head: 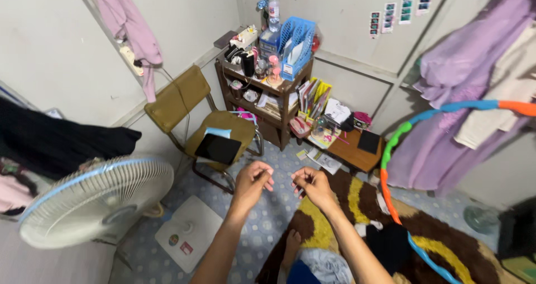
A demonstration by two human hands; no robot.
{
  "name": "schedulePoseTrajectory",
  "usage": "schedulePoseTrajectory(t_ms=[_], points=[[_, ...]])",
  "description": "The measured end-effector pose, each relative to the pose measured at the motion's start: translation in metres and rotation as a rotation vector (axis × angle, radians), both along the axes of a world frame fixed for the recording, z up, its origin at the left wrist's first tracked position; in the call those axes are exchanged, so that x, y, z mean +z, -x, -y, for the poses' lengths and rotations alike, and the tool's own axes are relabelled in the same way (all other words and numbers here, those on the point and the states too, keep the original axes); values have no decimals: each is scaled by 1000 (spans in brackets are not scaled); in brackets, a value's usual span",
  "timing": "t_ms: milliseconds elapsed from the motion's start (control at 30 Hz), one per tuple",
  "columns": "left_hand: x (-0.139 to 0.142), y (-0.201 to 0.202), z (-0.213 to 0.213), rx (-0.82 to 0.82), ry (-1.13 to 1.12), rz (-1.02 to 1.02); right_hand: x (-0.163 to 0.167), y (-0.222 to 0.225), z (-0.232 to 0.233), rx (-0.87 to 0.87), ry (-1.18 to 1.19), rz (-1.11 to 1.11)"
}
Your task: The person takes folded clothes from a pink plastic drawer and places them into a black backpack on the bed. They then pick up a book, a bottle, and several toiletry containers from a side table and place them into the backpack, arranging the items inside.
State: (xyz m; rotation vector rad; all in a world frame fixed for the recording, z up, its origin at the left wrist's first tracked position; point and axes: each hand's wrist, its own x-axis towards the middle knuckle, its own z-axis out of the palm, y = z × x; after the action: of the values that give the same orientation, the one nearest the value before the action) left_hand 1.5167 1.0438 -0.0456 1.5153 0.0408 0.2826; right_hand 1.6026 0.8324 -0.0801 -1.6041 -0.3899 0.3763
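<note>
My left hand (252,182) and my right hand (311,184) are raised side by side in front of me, above the floor, a short gap between them. Both have the fingers curled in. The right hand pinches something small and thin that I cannot make out; whether the left hand touches it is unclear. Just beyond the hands stands an olive chair (192,102) with a dark tablet (217,148) lying on its seat. My foot (291,244) rests on the brown and yellow rug (357,197) below.
A white standing fan (95,201) is close at the left. A wooden shelf unit (267,97) packed with books and bottles stands at the back, a low table (352,150) beside it. A multicoloured hoop (393,144) leans at the right, before hanging purple clothes (452,88).
</note>
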Motion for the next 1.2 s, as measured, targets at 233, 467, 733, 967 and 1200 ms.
schedulePoseTrajectory(t_ms=[233, 467, 733, 967, 1200], points=[[-3, -156, -73, 110, 90, -88, 18, -175, -71, 51, -29, -41], [14, -286, -118, 191, 106, -66, 42, -322, -138, 139, 16, 35], [-17, -425, -171, 108, 178, -91, 36, -433, -201, 127, 114, -27], [-97, -563, -258, 33, 237, -151, -15, -549, -256, 76, 189, -26], [-134, -684, -364, 103, 7, -70, -47, -650, -341, 3, 187, -79]])
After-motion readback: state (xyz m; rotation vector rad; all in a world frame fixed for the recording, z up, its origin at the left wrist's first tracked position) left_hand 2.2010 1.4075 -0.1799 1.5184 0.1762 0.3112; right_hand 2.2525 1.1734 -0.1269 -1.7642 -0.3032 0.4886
